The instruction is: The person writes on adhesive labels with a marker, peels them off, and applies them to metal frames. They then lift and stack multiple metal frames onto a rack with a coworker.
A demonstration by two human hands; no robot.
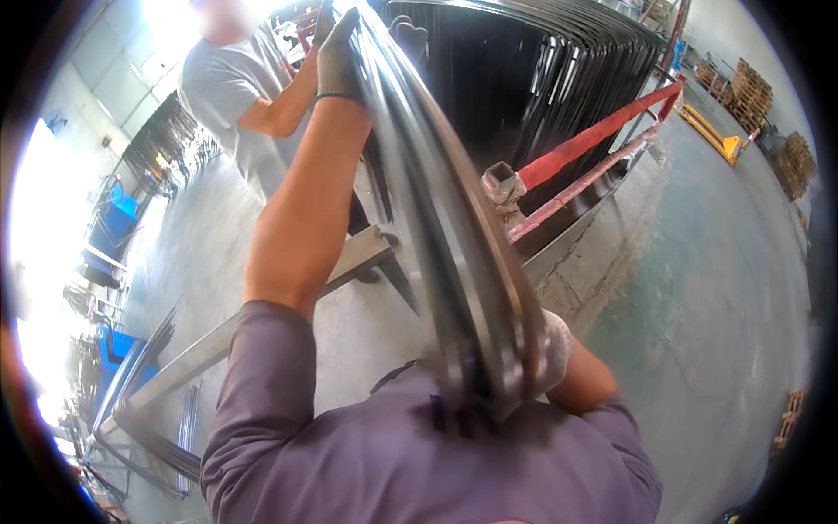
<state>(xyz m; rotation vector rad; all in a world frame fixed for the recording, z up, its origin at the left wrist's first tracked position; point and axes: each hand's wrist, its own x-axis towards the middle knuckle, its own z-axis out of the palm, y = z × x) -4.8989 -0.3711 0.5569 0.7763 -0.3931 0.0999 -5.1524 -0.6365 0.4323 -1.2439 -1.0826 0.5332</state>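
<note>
A bundle of long, shiny dark metal strips or tubes (436,201), bent at the near end, runs from my chest up to the top of the view, blurred by motion. High on its left side, my left hand (339,63) in a light knitted glove is closed round the bundle, with the arm stretched out. My right hand (556,351), gloved too, grips the bundle's near bent end by my chest; its fingers are partly hidden. A co-worker in a grey shirt (231,79) stands across at the left, one arm reaching to the far end. A grey gloved hand (408,39), seemingly the co-worker's, shows behind the strips.
A large rack of stacked dark bent frames (602,57) stands ahead, with red-wrapped rails (602,131) jutting towards me. A metal beam (192,354) crosses at the left, with bent strips (144,428) hanging on it. A yellow pallet jack (711,135) and wooden pallets (751,92) are far right.
</note>
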